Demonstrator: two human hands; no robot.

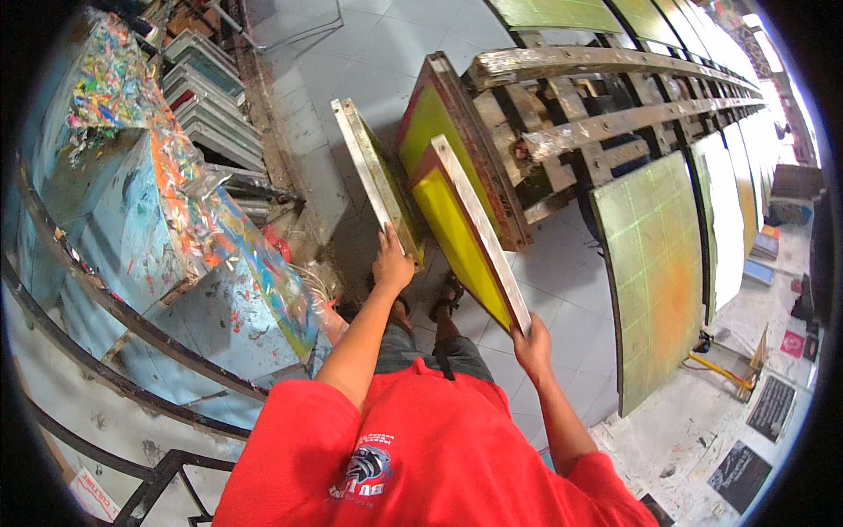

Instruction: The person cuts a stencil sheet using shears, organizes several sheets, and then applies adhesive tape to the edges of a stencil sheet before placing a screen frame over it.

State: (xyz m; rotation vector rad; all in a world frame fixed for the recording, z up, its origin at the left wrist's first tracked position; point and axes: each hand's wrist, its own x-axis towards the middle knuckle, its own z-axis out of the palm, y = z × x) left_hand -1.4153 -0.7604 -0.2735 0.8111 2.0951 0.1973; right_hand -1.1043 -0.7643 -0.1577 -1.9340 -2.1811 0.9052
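My left hand (392, 263) grips the near end of a narrow, upright screen frame (360, 145) with a pale, worn rail and olive mesh. My right hand (531, 342) holds the lower end of a second frame (457, 255) with bright yellow mesh and a whitish rail. Behind them, a larger dark-edged frame (417, 114) with yellow-green mesh leans upright by the end of the rack. My fingers wrap round both frames' edges; my feet show below, between them.
A long slatted rack (606, 132) with hanging greenish boards (650, 281) runs off right. Paint-spattered blue basins (140, 228) and stacked frames (211, 105) line the left, beside curved black metal rails (114, 316). Tiled floor (364, 53) lies ahead; papers and tools lie at lower right.
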